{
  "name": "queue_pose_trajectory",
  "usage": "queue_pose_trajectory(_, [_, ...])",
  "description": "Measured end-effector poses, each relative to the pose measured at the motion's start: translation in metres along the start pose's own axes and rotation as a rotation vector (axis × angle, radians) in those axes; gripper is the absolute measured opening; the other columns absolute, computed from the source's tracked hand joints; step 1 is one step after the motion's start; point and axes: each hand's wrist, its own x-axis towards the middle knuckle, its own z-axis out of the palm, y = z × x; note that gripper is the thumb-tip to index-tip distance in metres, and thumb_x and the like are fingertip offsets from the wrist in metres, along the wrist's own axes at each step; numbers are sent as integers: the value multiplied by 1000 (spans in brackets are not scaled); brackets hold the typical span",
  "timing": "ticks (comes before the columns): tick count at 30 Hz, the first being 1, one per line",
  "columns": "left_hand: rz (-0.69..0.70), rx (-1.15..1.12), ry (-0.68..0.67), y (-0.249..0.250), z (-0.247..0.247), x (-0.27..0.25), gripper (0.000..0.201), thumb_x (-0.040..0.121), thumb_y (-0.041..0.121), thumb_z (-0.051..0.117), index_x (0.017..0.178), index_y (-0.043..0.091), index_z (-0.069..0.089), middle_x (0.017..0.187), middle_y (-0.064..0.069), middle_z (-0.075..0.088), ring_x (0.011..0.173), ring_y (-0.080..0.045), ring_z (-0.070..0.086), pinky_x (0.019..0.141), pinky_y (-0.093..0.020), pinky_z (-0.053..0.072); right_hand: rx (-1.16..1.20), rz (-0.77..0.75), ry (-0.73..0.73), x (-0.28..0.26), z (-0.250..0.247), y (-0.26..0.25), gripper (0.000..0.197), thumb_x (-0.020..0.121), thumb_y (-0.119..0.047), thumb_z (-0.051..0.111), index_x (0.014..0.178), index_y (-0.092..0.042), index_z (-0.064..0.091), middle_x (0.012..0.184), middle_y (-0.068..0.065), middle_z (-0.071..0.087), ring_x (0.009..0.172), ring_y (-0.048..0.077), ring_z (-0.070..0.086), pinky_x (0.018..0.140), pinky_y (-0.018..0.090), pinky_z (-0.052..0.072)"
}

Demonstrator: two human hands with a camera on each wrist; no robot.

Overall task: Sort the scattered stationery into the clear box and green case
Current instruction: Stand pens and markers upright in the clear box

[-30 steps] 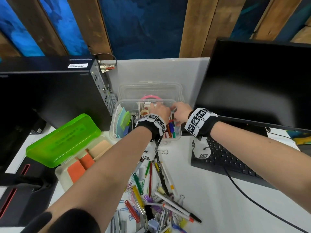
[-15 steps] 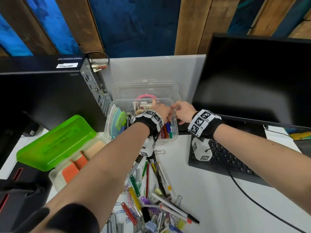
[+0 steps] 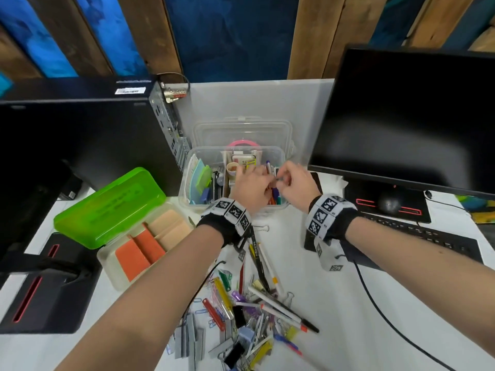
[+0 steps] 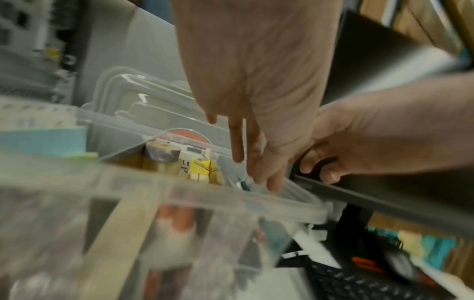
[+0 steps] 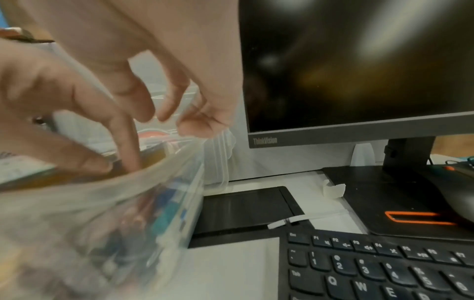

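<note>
Both hands, the left hand [image 3: 251, 186] loose-fingered, the right hand [image 3: 296, 180] unclear, reach into the part-filled clear box [image 3: 281, 156]; a stationery pile [image 3: 249, 311] waits at six o'clock.

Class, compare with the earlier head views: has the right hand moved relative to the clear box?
Yes. The right hand has drawn back slightly from over the clear box, toward its right front corner.

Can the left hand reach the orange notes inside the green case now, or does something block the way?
Probably yes. The left hand is over the clear box, and the green case lies beside it with its lid up, so the orange notes lie uncovered and nothing stands between.
</note>
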Motion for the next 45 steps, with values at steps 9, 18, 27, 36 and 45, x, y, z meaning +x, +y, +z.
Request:
queue_pose_trajectory(9, [-107, -81, 69, -13, 61, -98, 25, 95, 32, 44, 107, 14, 55, 97, -4, 62, 81, -27, 63, 58, -30, 38, -273, -31, -363, -92, 56, 13, 13, 89, -35, 49, 92, -22, 46, 94, -4, 56, 82, 22, 57, 72, 33, 46])
queue_pose_trajectory(18, [-429, -109, -334, -21, 101, -123, 34, 97, 34, 40, 117, 8, 50, 114, -14, 60, 102, -32, 60, 74, -35, 44, -304, 357, -492, -98, 123, 30, 59, 89, -45, 54, 131, -8, 35, 129, 14, 49, 113, 32, 54, 89, 37, 45])
queue_pose_trajectory(27, [-523, -124, -361, 1, 115, -121, 27, 92, 30, 48, 111, 14, 59, 110, -10, 64, 101, -29, 62, 77, -34, 48, -403, 424, -560, -90, 131, 28, 41, 96, -28, 49, 126, -4, 38, 129, 15, 50, 112, 30, 56, 87, 37, 46])
queue_pose_trajectory(36, [-709, -118, -423, -4, 115, -117, 50, 87, 41, 64, 116, 6, 42, 104, -6, 64, 97, -22, 65, 67, -29, 43, -253, 443, -589, -90, 112, 34, 37, 96, -19, 44, 128, -1, 44, 120, 18, 55, 111, 33, 55, 87, 36, 44])
queue_pose_trajectory(45, [-747, -204, -482, 3, 103, -99, 28, 96, 15, 52, 69, 7, 45, 68, -1, 47, 82, -16, 61, 65, -21, 40, 134, 610, -694, -89, 85, 52, 5, 94, -8, 40, 94, -6, 36, 69, 11, 50, 47, 17, 52, 42, 24, 44])
